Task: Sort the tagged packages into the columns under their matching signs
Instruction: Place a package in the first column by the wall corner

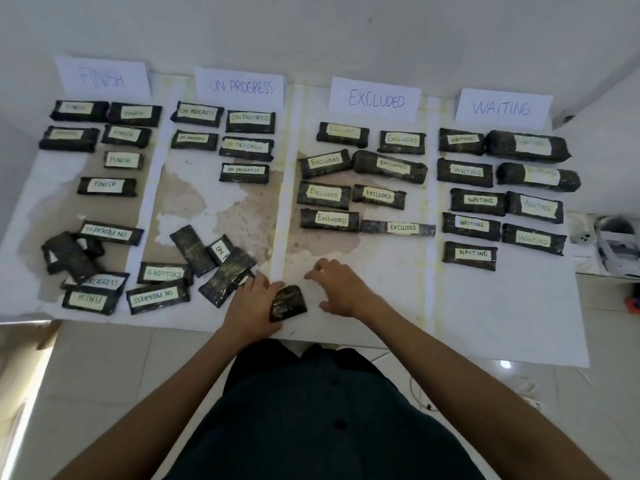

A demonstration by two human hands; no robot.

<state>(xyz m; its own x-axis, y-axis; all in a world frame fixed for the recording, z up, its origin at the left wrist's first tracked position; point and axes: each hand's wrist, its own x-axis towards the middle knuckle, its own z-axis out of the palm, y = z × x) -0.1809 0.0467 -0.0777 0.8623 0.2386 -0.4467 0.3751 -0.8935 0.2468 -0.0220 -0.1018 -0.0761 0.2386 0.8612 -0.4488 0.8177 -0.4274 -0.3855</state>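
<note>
Dark shirt [311, 410] and two bare forearms fill the near view, reaching to the six o'clock edge of the paper-covered table [485, 306]. The left hand [254, 299] grips a dark wrapped package [289, 303] by its nine o'clock end, fingers curled over it. No tag shows on its upturned face. It sits at the near edge of the table, about on the strip dividing the ON PROGRESS and EXCLUDED columns; whether it is lifted off the paper cannot be told. The right hand [341, 289] hovers just at three o'clock of the package, apart from it, fingers loosely bent and spread, holding nothing.

Along the wall at twelve o'clock stand four paper signs, from nine toward three: FINISH sign [102, 77], ON PROGRESS sign [240, 86], EXCLUDED sign [375, 98], WAITING sign [502, 108]. Matching tagged packages lie in rows beneath them: six under FINISH, five under ON PROGRESS, eight under EXCLUDED, nine under WAITING.

At about eight o'clock an unsorted heap [104, 265] spans the near ends of the two nine o'clock columns. Its packages overlap, some face down, others showing upside-down tags reading ON PROGRESS, FINISH and EXCLUDED.
</note>
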